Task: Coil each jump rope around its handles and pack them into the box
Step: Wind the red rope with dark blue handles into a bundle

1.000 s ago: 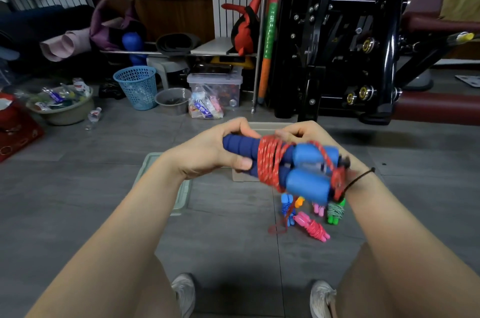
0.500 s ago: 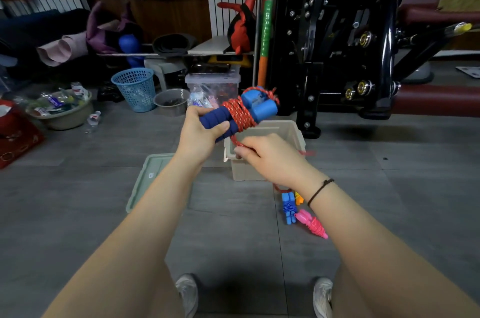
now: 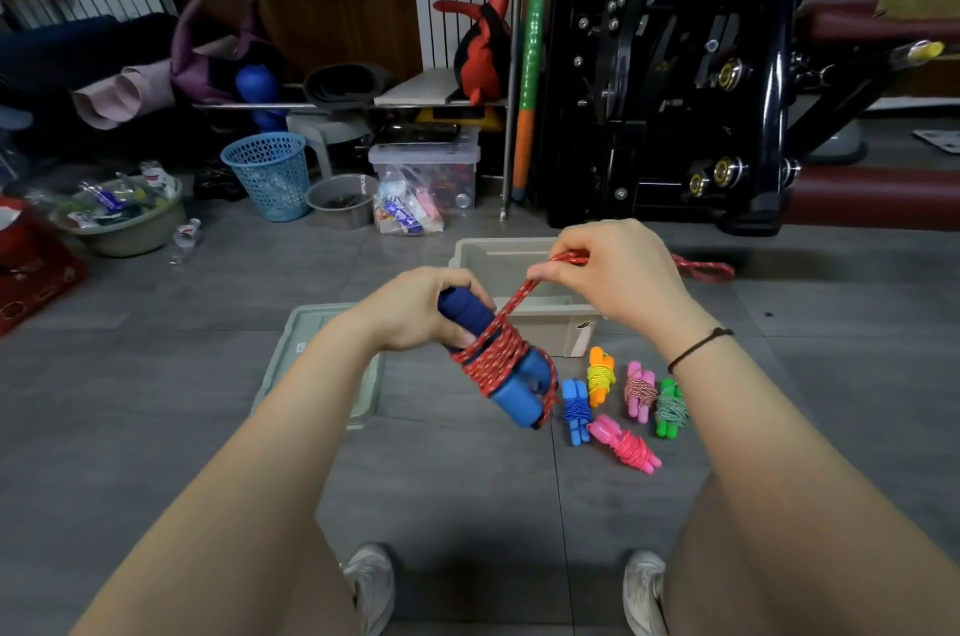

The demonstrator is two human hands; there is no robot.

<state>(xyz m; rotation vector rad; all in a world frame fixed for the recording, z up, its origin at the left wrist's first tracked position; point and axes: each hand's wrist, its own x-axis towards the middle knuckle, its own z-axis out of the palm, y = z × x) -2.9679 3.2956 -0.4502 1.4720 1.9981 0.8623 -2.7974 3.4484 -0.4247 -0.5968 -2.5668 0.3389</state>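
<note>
My left hand (image 3: 415,310) grips the dark blue foam handles (image 3: 511,388) of a jump rope, tilted down to the right. Red speckled rope (image 3: 496,349) is wound around their middle. My right hand (image 3: 618,274) pinches the free strand and holds it taut above the handles; a loose red loop (image 3: 701,269) trails to the right. The beige box (image 3: 540,323) stands open on the floor behind my hands. Several small coiled ropes lie on the floor to its right front: blue (image 3: 575,409), orange (image 3: 601,375), pink-white (image 3: 640,390), green (image 3: 669,407) and pink (image 3: 626,443).
The box's pale green lid (image 3: 306,354) lies flat on the floor to the left. A black weight machine (image 3: 675,74) stands behind the box. A blue basket (image 3: 270,175), a grey bowl (image 3: 340,198) and a clear bin (image 3: 426,167) line the back. My shoes (image 3: 371,583) show below.
My left hand has lowered the handles and tipped them down to the right. My right hand has risen above them, pulling the red strand up. The coiled ropes on the floor now show fully.
</note>
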